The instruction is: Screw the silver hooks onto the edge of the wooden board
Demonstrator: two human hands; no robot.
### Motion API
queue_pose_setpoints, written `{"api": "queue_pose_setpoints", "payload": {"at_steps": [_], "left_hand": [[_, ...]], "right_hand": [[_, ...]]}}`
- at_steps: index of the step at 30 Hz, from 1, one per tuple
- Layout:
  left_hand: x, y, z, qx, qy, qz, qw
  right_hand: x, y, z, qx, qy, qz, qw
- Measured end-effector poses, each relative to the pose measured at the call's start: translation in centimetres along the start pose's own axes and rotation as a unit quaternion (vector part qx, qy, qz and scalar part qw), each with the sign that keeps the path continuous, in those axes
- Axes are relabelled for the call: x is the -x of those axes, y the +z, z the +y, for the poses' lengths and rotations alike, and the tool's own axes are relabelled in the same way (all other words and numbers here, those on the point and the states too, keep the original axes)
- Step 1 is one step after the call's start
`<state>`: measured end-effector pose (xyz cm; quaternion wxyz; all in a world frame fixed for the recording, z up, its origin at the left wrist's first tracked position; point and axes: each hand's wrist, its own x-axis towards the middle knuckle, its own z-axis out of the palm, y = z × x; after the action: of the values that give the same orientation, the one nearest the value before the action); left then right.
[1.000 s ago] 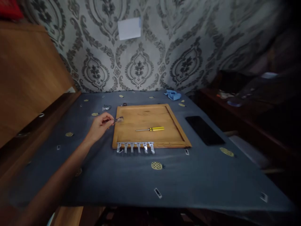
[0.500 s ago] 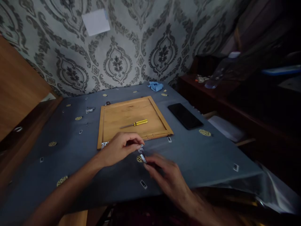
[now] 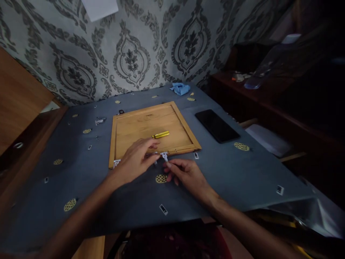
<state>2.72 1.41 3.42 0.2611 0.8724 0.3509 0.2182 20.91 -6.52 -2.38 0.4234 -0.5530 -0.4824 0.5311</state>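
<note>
Metal clip (image 3: 164, 156) sits at the wooden panel's (image 3: 134, 124) front edge, tail pinched in the right hand (image 3: 185, 173), seemingly to steady it. Left hand (image 3: 138, 157) half-curled just beside; can't tell if it's gripping. Yellow-handled tool (image 3: 161, 135) lies on the panel, presumably for easy reach.

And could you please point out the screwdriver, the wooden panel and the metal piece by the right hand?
Screwdriver (image 3: 161, 135): head view, yellow handle.
Wooden panel (image 3: 144, 125): head view, bare middle surface.
Metal piece (image 3: 165, 156): head view, its upper part.
</note>
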Motion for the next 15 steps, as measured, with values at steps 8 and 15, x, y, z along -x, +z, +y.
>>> {"api": "queue_pose_setpoints", "payload": {"at_steps": [8,15], "left_hand": [[0.4,2.1,-0.3,-0.060,0.008,-0.055,0.997],[0.4,2.9,-0.9,-0.067,-0.006,-0.043,0.997]], "right_hand": [[-0.9,0.0,0.1,-0.003,0.015,-0.035,0.999],[-1.2,-0.1,0.0,0.016,0.015,-0.046,0.999]]}}
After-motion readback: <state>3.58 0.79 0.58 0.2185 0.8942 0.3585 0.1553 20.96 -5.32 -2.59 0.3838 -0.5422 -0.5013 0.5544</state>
